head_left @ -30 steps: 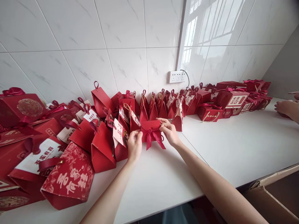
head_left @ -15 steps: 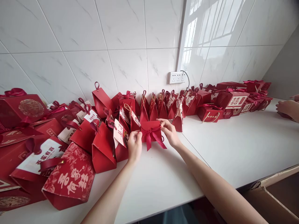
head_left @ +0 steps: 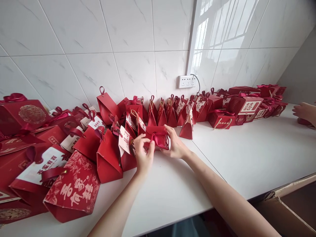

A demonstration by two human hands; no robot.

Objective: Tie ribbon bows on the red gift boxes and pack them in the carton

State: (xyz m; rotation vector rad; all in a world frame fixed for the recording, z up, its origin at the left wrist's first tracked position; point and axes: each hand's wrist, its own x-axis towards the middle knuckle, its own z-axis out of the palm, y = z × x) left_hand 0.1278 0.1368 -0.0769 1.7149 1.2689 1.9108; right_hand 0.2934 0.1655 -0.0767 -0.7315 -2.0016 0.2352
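Gripping the red box [head_left: 156, 130] between left hand [head_left: 144, 154] and right hand [head_left: 177, 144]; left thumb has neared its bow [head_left: 160, 140]

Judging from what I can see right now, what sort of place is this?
Probably an indoor workroom, though I cannot be sure: red boxes crowd a white counter along a tiled wall, with an open carton near its edge.

The left hand [head_left: 143, 152] had moved from the left edge of the red box [head_left: 151, 131] to its front, thumb beside the bow [head_left: 160, 140]. The right hand [head_left: 175, 144] had spread around the right side. A second set of fingers above the co-worker's hand [head_left: 305, 112] had left view.
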